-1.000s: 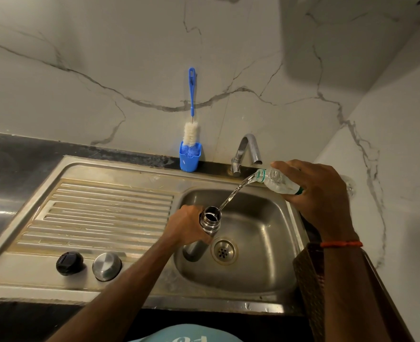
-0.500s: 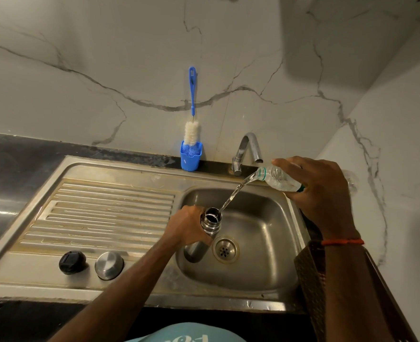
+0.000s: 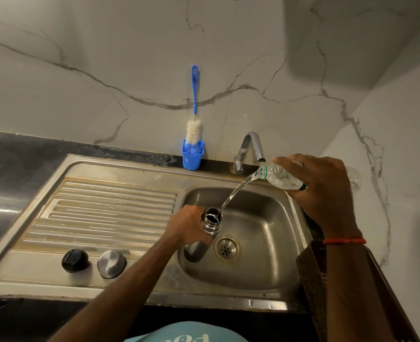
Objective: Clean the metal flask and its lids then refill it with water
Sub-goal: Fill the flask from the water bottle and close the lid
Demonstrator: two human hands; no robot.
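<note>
My left hand (image 3: 189,227) grips the open metal flask (image 3: 210,224) upright over the sink basin (image 3: 260,262). Tipped down toward it is a clear plastic bottle (image 3: 276,177), which my right hand (image 3: 320,191) holds at the basin's right rim. A thin stream of water (image 3: 236,192) runs from the bottle's mouth into the flask's opening. Two lids lie on the drainboard at the front: a black lid (image 3: 75,260) and a round metal lid (image 3: 111,263) beside it.
A blue bottle brush (image 3: 194,114) stands in a blue holder (image 3: 192,156) against the marble wall. The curved tap (image 3: 249,151) is behind the basin, no water coming from it. The drain (image 3: 227,248) sits just right of the flask. Dark counter surrounds the sink.
Water keeps pouring from the bottle into the flask. Both hands have stayed almost where they were; only the view has shifted slightly.
</note>
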